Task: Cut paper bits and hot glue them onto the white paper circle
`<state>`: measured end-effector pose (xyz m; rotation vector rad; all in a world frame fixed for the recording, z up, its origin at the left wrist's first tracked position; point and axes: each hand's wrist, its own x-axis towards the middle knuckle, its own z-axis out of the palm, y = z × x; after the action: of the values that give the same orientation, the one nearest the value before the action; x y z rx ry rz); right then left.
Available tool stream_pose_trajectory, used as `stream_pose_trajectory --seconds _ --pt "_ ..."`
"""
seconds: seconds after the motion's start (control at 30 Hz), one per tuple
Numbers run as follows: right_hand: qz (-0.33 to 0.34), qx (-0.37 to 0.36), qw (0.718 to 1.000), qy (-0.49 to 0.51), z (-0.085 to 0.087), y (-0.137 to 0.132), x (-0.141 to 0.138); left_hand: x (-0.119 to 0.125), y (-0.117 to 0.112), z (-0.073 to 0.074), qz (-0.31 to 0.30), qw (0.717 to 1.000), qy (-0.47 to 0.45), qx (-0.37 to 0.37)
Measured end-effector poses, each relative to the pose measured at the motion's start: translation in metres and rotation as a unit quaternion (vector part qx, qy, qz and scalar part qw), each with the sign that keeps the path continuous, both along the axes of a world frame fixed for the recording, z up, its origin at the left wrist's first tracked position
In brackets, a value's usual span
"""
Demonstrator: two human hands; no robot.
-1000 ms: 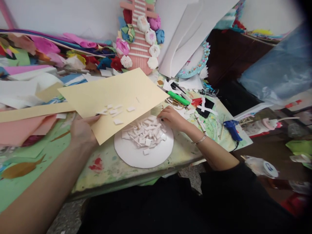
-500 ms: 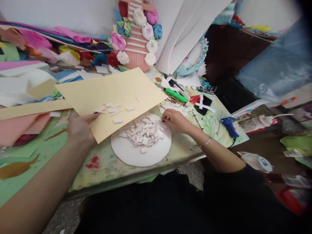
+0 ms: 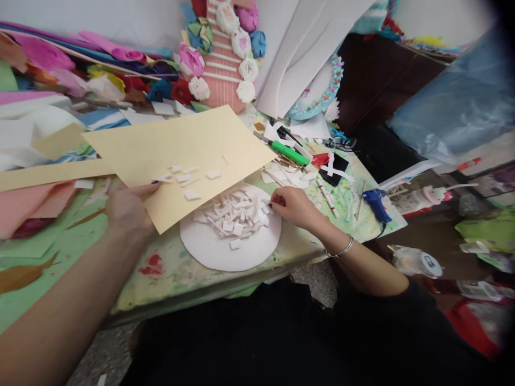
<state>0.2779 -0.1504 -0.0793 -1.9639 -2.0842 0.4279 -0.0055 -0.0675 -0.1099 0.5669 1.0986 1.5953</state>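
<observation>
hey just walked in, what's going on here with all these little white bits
A person at a paint-stained table is handling small white pieces. Their left hand holds a yellow sheet by its near edge, with a few loose pieces lying on it. A bigger heap sits on a white disc. The right hand is by the disc's right edge, fingers bent close to the heap; whether it pinches a piece is hard to tell.

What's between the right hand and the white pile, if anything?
Nothing visible; the right hand is at the right edge of the white pile. The yellow sheet in the left hand overlaps the pile's back-left in view.
</observation>
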Motion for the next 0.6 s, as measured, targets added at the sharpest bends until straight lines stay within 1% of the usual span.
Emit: stream_pose_trajectory --seconds 0.1,0.2,0.37,0.43,0.53,0.6 --pt "-0.013 -0.006 0.999 0.034 0.000 -0.003 -0.004 0.002 -0.001 -0.002 -0.005 1.000 0.008 0.000" --pt "-0.019 -0.008 0.996 0.087 -0.001 -0.006 -0.010 0.005 -0.001 -0.004 0.014 1.000 0.015 0.002" --pt "-0.008 0.002 0.992 0.124 0.001 -0.013 -0.018 0.011 -0.002 -0.012 0.015 0.999 0.021 0.048" --pt "-0.003 0.012 0.990 0.141 0.001 -0.014 -0.020 0.011 -0.001 -0.016 0.026 0.997 0.033 0.067" --pt "0.002 0.027 0.986 0.162 -0.003 -0.016 -0.019 0.012 -0.001 -0.021 0.037 0.994 0.044 0.095" --pt "0.003 0.037 0.985 0.167 -0.007 -0.017 -0.019 0.011 -0.001 -0.022 0.041 0.993 0.043 0.100"
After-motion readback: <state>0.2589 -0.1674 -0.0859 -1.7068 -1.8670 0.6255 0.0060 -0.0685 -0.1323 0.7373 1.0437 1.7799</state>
